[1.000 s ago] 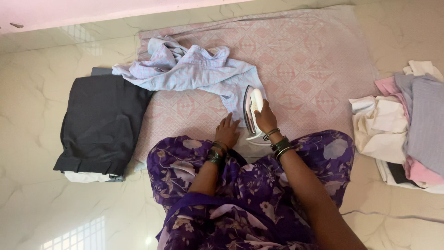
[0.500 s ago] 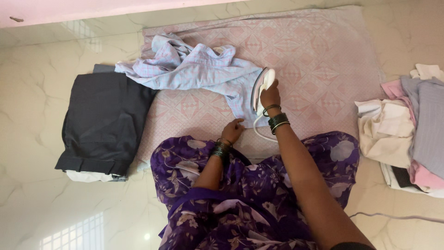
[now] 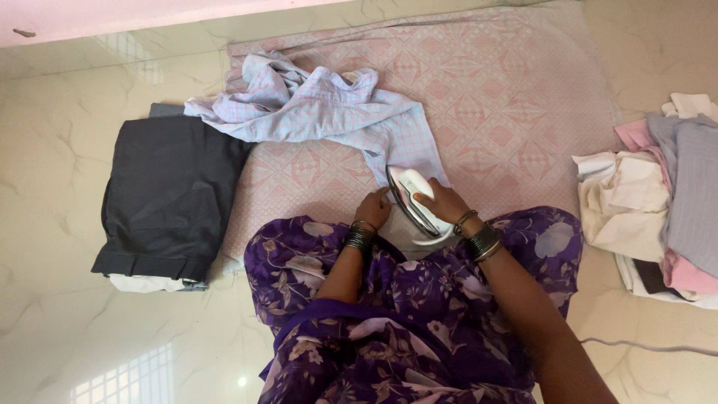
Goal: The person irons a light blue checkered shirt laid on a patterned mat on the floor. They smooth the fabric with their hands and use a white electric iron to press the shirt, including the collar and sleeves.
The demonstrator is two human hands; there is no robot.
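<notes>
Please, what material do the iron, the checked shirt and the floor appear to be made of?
The iron, held by the right hand, looks like glossy white plastic with a darker metal sole, by its smooth shine. The checked shirt seems thin woven cloth, perhaps cotton: it creases softly. The left hand rests at its edge. The floor looks like polished marble or tile, veined and reflecting a window.

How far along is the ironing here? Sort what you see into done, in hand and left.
Done: a folded dark stack lies on the floor left of the pink mat. In hand: the right hand grips the white iron on one end of the checked shirt, while the left hand rests beside it. Left: most of that shirt is crumpled, and a loose clothes pile waits on the right.
</notes>
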